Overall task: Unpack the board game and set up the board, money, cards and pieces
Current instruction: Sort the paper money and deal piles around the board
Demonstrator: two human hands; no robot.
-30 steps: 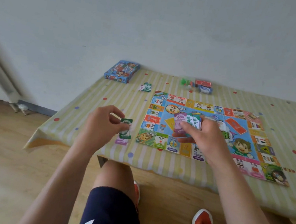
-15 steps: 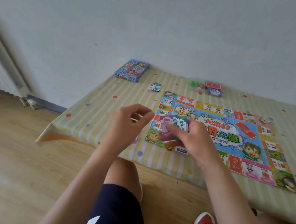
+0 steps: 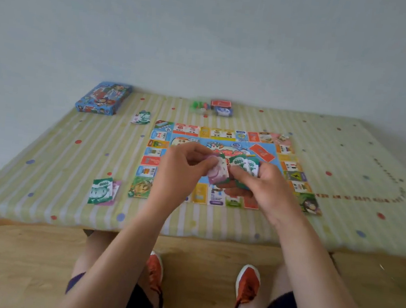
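The colourful game board (image 3: 282, 149) lies flat in the middle of the table. Above its near half my right hand (image 3: 266, 188) grips a fan of green and pink paper money (image 3: 242, 164). My left hand (image 3: 182, 169) pinches a pink note (image 3: 217, 171) at the left end of that fan. A small pile of green and pink notes (image 3: 103, 191) lies on the cloth to the board's near left. Another small money pile (image 3: 141, 117) lies at the board's far left corner.
The blue game box (image 3: 103, 98) lies at the table's far left. Red and blue card stacks (image 3: 221, 107) and small green pieces (image 3: 197, 105) sit behind the board. The striped, dotted tablecloth (image 3: 347, 154) covers the table. My knees and red shoes (image 3: 245, 286) are below its near edge.
My left hand set a green note on the near-left pile, then came back to the fan in my right hand and took hold of a pink note. The view swung to face the table squarely.
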